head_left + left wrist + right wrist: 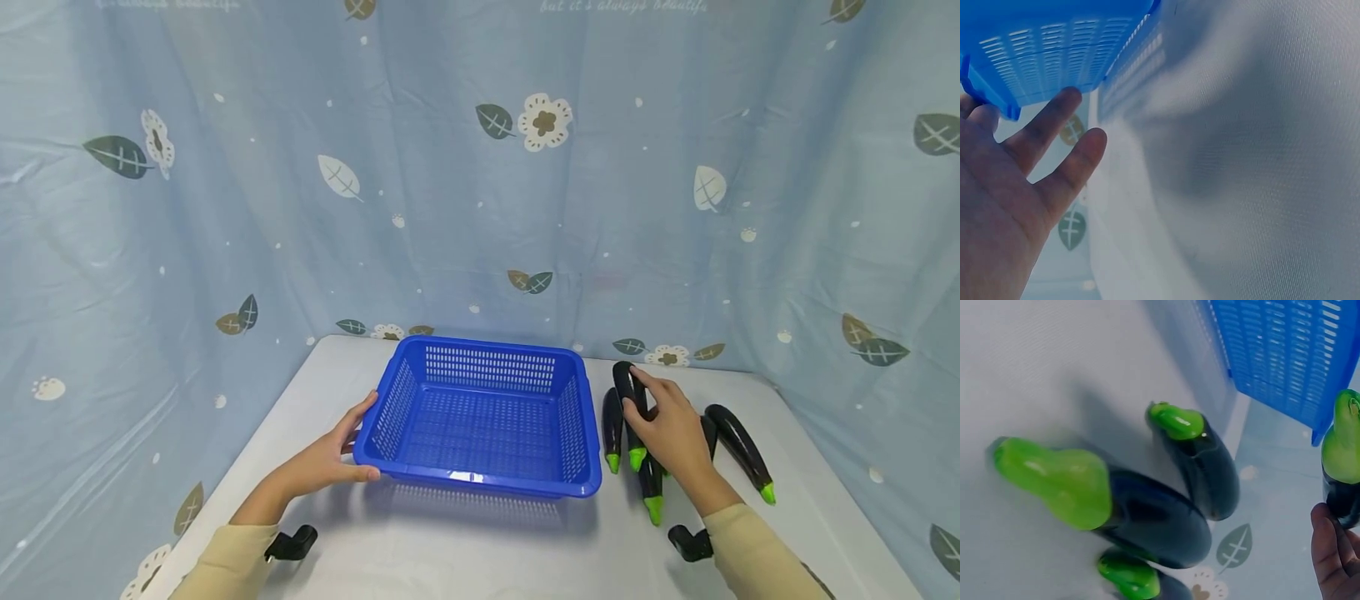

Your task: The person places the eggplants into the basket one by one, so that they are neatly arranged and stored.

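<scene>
My left hand (pixel 318 462) grips the left side of a blue plastic basket (pixel 487 483), thumb at its near corner and fingers along the rim. In the left wrist view, two fingers stretch out below the perforated basket wall (pixel 1054 53). Nothing lies inside the basket. To its right, my right hand (pixel 671 429) holds a dark eggplant with a bright green cap (pixel 637 458) between thumb and fingers. The right wrist view shows this eggplant (pixel 1342 450) raised at the right edge. Other eggplants lie close by, one left of the hand (pixel 612 423), another beneath it (pixel 652 487).
Further right, a curved eggplant (pixel 741 450) lies on the white table (pixel 465 558), beside one partly hidden by the right hand (pixel 708 432). A blue patterned curtain (pixel 480 208) hangs behind the table and along both sides. Small black devices (pixel 294 543) sit by both wrists.
</scene>
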The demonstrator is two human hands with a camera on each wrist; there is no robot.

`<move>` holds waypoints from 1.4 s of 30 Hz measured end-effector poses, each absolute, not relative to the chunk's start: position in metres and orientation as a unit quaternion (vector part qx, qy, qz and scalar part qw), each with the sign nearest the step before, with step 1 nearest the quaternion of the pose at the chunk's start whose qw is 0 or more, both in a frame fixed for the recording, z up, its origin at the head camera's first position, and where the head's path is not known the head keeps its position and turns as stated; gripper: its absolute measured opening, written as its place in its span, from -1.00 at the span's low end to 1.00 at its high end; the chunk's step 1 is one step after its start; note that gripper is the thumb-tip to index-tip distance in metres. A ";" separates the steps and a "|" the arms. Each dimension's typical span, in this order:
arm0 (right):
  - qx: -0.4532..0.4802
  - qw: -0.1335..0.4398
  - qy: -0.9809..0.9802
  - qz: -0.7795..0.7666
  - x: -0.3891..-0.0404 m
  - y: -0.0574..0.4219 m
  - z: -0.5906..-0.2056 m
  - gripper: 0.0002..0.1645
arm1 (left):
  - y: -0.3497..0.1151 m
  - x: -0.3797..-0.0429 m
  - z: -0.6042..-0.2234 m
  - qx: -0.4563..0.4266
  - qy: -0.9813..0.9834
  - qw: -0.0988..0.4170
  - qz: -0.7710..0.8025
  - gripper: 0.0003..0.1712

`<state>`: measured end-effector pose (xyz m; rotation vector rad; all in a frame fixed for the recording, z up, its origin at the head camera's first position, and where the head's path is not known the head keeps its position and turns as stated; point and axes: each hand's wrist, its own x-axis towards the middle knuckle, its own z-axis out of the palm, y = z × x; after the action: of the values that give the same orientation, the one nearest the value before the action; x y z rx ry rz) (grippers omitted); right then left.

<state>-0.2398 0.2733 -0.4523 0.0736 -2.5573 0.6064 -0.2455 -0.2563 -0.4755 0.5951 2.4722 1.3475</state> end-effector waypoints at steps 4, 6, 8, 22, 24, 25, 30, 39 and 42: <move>0.034 0.247 -0.942 0.225 -0.242 0.270 -0.449 -0.33 | -0.256 -0.246 -0.476 0.203 0.851 0.130 0.466 0.36; 0.040 0.243 -0.942 0.228 -0.244 0.268 -0.447 -0.33 | -0.256 -0.246 -0.476 0.203 0.850 0.130 0.468 0.35; 0.043 0.239 -0.942 0.231 -0.245 0.266 -0.446 -0.34 | -0.256 -0.246 -0.476 0.203 0.849 0.130 0.469 0.35; 0.062 0.231 -0.940 0.244 -0.251 0.251 -0.434 -0.34 | -0.257 -0.246 -0.478 0.201 0.850 0.128 0.470 0.35; 0.065 0.227 -0.939 0.249 -0.252 0.249 -0.432 -0.34 | -0.257 -0.246 -0.478 0.201 0.851 0.128 0.469 0.35; 0.065 0.225 -0.940 0.250 -0.252 0.248 -0.432 -0.34 | -0.257 -0.246 -0.478 0.201 0.851 0.128 0.468 0.35; 0.066 0.214 -0.941 0.253 -0.255 0.242 -0.429 -0.33 | -0.256 -0.246 -0.478 0.202 0.851 0.127 0.468 0.35; 0.058 0.193 -0.946 0.256 -0.257 0.233 -0.424 -0.30 | -0.256 -0.245 -0.477 0.204 0.847 0.131 0.473 0.35; 0.061 0.189 -0.945 0.258 -0.258 0.229 -0.421 -0.30 | -0.256 -0.245 -0.477 0.202 0.848 0.132 0.472 0.36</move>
<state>-0.2584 0.2292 -0.4211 0.1711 -2.6580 0.7265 -0.2454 -0.2560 -0.4771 0.5864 2.4621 1.3697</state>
